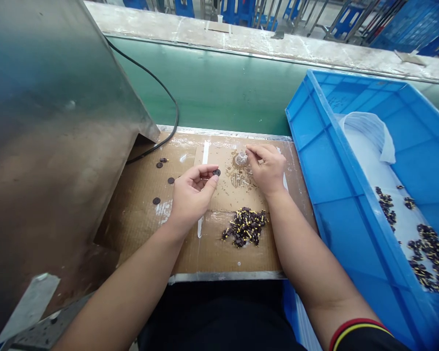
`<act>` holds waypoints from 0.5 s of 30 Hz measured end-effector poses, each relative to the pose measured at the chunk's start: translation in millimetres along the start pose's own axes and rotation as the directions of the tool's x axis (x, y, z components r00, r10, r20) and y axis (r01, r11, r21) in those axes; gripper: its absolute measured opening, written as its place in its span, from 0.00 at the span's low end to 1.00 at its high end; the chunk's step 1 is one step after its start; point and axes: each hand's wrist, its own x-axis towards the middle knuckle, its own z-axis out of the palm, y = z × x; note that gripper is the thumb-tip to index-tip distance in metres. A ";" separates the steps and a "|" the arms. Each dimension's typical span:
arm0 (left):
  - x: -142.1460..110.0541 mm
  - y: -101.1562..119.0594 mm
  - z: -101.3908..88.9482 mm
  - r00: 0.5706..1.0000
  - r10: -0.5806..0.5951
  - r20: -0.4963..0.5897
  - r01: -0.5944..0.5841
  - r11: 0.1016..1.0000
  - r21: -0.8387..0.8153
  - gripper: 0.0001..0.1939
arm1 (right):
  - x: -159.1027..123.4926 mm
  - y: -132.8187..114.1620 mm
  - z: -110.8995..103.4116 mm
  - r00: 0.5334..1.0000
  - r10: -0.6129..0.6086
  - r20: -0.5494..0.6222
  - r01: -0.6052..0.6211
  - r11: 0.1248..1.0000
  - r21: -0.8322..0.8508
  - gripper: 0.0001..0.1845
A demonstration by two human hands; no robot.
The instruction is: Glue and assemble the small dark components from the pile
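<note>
My left hand pinches a small black disc between thumb and fingertips above the cardboard-covered bench. To its right, my right hand has thumb and index finger pressed together at the edge of a small clear cup. What that pinch holds, if anything, is too small to make out. Wet-looking spots and small clear bits surround the cup. Nearer to me lies a pile of small black parts with yellow ends. Left of my left hand, loose black discs lie on the cardboard.
A large metal housing stands at the left, with a black cable curving from behind it. At the right a blue crate holds white sheeting and many more black-and-yellow parts. A green belt runs behind the bench.
</note>
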 end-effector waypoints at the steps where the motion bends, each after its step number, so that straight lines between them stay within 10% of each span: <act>1: 0.0 0.0 0.1 1.000 0.006 0.000 -0.006 1.000 -0.004 0.12 | -0.1 0.0 0.1 1.000 -0.008 -0.001 0.008 1.000 -0.007 0.11; 8: 0.7 -1.4 -0.3 1.000 0.007 -0.006 -0.008 1.000 -0.028 0.12 | 0.0 6.3 -6.8 0.999 0.016 -0.036 -0.016 1.000 0.001 0.10; 15: 2.7 -8.1 -3.2 0.999 -0.054 0.001 0.054 0.997 -0.056 0.12 | -8.7 -30.9 -19.4 0.926 0.365 -0.092 -0.310 0.878 0.364 0.09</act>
